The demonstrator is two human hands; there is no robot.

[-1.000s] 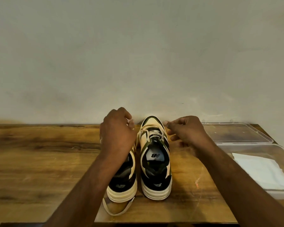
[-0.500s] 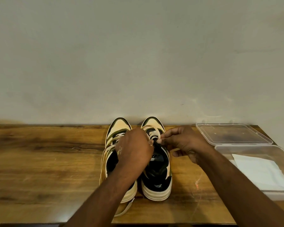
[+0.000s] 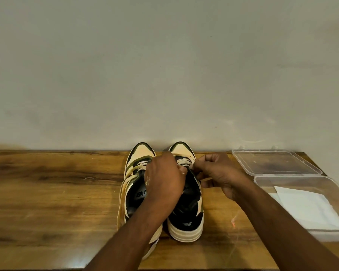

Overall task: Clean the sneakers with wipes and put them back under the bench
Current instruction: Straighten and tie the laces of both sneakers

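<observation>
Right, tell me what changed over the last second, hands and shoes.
The left hand moved from the left cream-and-dark-green sneaker, uncovering its toe, across to the right matching sneaker. The right hand closed in from beside it, and both now pinch at its cream laces. Unmoved: both sneakers on the wooden bench top, and the open clear plastic box of white wipes.

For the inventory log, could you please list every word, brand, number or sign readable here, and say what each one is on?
"NB" logo, partly readable: insole of the left sneaker.
Logo on the heel of the right sneaker: too blurred to read.
Mark inside the right sneaker, beside the left hand: too small to read.
Wipes and clear box: no text visible.
</observation>
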